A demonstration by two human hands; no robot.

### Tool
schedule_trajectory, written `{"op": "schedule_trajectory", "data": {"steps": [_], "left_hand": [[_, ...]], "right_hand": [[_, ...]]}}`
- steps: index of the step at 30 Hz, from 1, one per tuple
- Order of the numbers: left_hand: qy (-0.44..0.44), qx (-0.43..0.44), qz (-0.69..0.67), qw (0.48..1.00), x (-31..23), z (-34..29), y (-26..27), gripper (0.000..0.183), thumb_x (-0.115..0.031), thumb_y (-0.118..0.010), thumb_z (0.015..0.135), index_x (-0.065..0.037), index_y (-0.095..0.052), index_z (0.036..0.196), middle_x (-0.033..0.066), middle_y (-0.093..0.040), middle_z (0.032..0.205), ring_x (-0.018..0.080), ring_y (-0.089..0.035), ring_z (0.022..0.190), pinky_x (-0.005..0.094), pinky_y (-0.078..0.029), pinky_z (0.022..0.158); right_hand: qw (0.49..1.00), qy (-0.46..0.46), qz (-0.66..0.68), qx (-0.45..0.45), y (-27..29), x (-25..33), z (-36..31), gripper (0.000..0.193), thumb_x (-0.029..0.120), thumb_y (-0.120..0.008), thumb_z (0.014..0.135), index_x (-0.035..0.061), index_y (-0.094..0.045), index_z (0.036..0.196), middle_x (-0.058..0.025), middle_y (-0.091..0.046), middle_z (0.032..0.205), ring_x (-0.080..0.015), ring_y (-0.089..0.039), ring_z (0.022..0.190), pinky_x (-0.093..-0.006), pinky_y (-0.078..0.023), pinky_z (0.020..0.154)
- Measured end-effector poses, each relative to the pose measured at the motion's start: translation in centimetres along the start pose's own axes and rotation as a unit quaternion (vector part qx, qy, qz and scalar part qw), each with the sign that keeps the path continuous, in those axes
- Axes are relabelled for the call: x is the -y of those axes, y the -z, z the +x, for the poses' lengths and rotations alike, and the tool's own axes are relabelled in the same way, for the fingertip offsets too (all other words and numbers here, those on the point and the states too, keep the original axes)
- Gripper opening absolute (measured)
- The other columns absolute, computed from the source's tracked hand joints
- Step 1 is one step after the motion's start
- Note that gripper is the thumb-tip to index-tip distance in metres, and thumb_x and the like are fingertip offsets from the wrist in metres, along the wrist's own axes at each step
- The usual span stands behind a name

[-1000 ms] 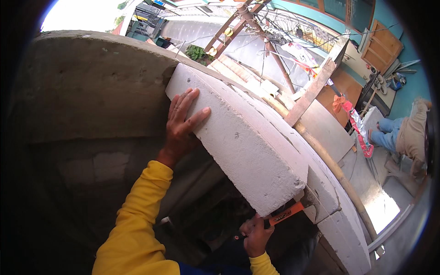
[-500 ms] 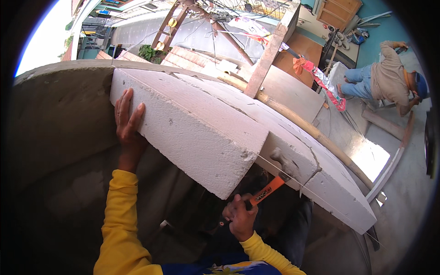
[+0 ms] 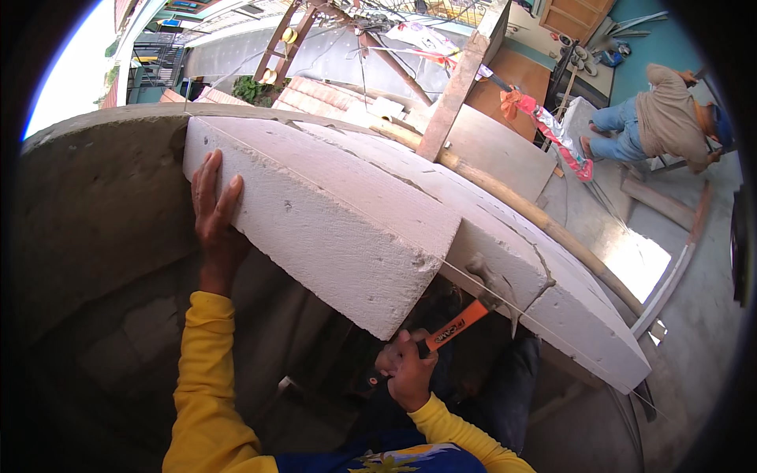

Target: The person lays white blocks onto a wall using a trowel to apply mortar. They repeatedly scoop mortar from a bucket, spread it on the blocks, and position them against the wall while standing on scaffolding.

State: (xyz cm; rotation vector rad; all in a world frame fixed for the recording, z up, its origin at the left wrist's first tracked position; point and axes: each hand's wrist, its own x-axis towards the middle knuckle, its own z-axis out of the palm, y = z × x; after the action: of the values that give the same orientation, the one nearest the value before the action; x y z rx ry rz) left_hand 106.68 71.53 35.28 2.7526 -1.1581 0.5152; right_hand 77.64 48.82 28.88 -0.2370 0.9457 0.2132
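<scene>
Left hand (image 3: 214, 217) flat against the near face of the big white aerated block (image 3: 331, 229), fingers spread and pointing up, palm pressed on the block's left end; yellow sleeve runs down from it to the lower edge. Block sits on top of a grey rendered wall (image 3: 102, 205), tilted so its right corner juts out toward the viewer. Just right of it, a second white block (image 3: 544, 307) lies in the same course, end faces close together, small gap between them. A thin string line (image 3: 505, 303) runs taut across the block edge and on along the second block. Right hand (image 3: 406, 370) lower centre, under the overhanging corner, fingers closed tight round the orange handle of a hammer (image 3: 465, 315); hammer head is up at the joint between the two blocks, touching or just off the second block's near face, cannot tell which. Behind the blocks a wooden post (image 3: 461, 83) leans up and away, and a long bamboo-like pole (image 3: 536, 221) lies along the far side of the blocks. Far right, well apart from the work, another person (image 3: 670, 118) in a beige top and jeans is bent over on the concrete floor (image 3: 710, 315). Red-and-white cloth strip (image 3: 552, 134) hangs between the post and that person
</scene>
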Motion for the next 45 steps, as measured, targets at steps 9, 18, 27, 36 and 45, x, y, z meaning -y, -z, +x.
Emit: {"op": "schedule_trajectory", "data": {"steps": [9,18,27,36,45], "left_hand": [[0.0,0.0,0.001,1.0,-0.1,-0.1,0.0,0.064,-0.009,-0.085,0.084,-0.019,-0.057,0.141,0.0257,-0.052,0.157,0.0477,-0.052,0.143,0.0622,-0.038,0.12],[0.009,0.001,-0.002,1.0,-0.1,-0.3,0.2,0.066,-0.012,-0.087,0.081,-0.022,-0.059,0.14,0.0232,-0.052,0.158,0.0454,-0.052,0.145,0.0632,-0.036,0.121],[0.018,-0.015,-0.009,1.0,-0.3,-0.2,0.0,0.061,-0.018,-0.086,0.082,-0.024,-0.063,0.138,0.0205,-0.053,0.158,0.0446,-0.051,0.146,0.0631,-0.034,0.122],[0.016,0.003,0.002,1.0,-0.4,-0.4,0.3,0.065,-0.025,-0.089,0.08,-0.025,-0.063,0.14,0.0176,-0.052,0.16,0.0417,-0.049,0.148,0.0628,-0.032,0.124],[0.304,-0.125,-0.134,0.935,-4.4,-0.4,3.5,0.087,-0.064,-0.065,0.1,-0.005,-0.044,0.161,0.0182,-0.032,0.171,0.0354,-0.029,0.159,0.051,-0.025,0.127]], "right_hand": [[0.998,-0.017,-0.062,0.013,0.6,-0.1,0.3,0.025,0.015,-0.063,0.108,0.0105,-0.048,0.089,-0.0003,-0.044,0.06,-0.0102,-0.041,0.047,-0.031,-0.036,0.047],[0.986,0.008,-0.165,-0.016,1.8,0.5,0.3,0.026,0.015,-0.065,0.107,0.0101,-0.049,0.088,-0.001,-0.047,0.06,-0.0105,-0.043,0.047,-0.031,-0.037,0.046],[0.732,0.286,-0.618,0.021,9.6,7.0,-4.3,0.032,0.026,-0.079,0.098,0.0071,-0.058,0.083,-0.0049,-0.057,0.069,-0.0159,-0.058,0.059,-0.0326,-0.045,0.052],[0.674,0.394,-0.583,0.226,-0.4,12.5,-6.9,0.035,0.025,-0.069,0.104,0.0002,-0.057,0.126,-0.0166,-0.066,0.09,-0.031,-0.067,0.067,-0.0391,-0.054,0.058],[0.659,0.373,-0.631,0.166,-2.0,10.8,-6.6,0.034,0.022,-0.067,0.106,-0.0037,-0.059,0.127,-0.021,-0.068,0.095,-0.0355,-0.07,0.073,-0.0408,-0.057,0.064]]}}
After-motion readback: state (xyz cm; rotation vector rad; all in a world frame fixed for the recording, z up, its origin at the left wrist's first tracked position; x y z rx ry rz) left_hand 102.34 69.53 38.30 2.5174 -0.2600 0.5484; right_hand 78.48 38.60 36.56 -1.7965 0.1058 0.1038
